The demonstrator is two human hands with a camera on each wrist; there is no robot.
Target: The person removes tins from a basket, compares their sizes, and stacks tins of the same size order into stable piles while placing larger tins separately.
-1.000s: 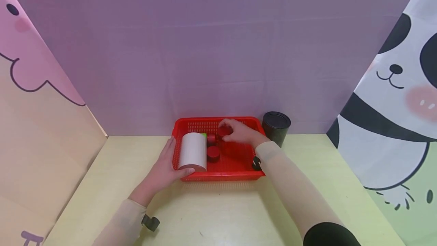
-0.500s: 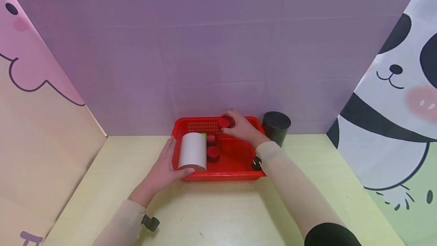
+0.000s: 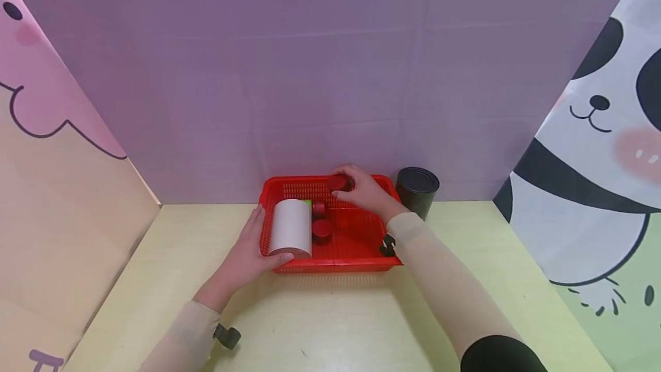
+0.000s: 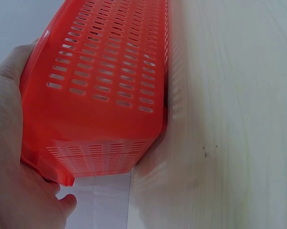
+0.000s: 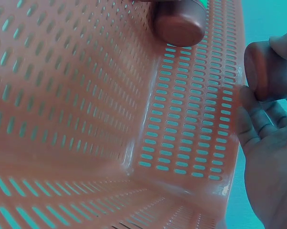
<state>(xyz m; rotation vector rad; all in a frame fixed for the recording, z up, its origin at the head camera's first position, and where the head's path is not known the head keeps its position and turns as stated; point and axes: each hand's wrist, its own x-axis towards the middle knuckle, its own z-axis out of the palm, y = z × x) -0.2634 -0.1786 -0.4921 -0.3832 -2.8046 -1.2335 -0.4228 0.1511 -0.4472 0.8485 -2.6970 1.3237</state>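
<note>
A red plastic basket [image 3: 356,240] with slotted walls sits near the back of the table. My left hand [image 3: 248,254] grips its left front corner, the thumb over the front rim and the fingers along the left side. My right hand [image 3: 365,193] holds a small red cylinder [image 3: 338,182] by its sides at the basket's back rim; in the right wrist view the cylinder [image 5: 267,71] is beside that rim. Inside the basket lie a large white cylinder [image 3: 291,225] and two more red cylinders, one farther back [image 3: 319,209] and one nearer [image 3: 322,231].
A black lidded can [image 3: 418,188] stands right of the basket, close to my right wrist. Something green [image 3: 308,202] shows behind the white cylinder. A purple backdrop [image 3: 330,102] rises just behind the basket. The pale table [image 3: 330,326] extends in front.
My right hand has lifted the red cylinder up and back, from inside the basket to its back rim. In the last half second it barely moves. The left hand stays on the basket.
</note>
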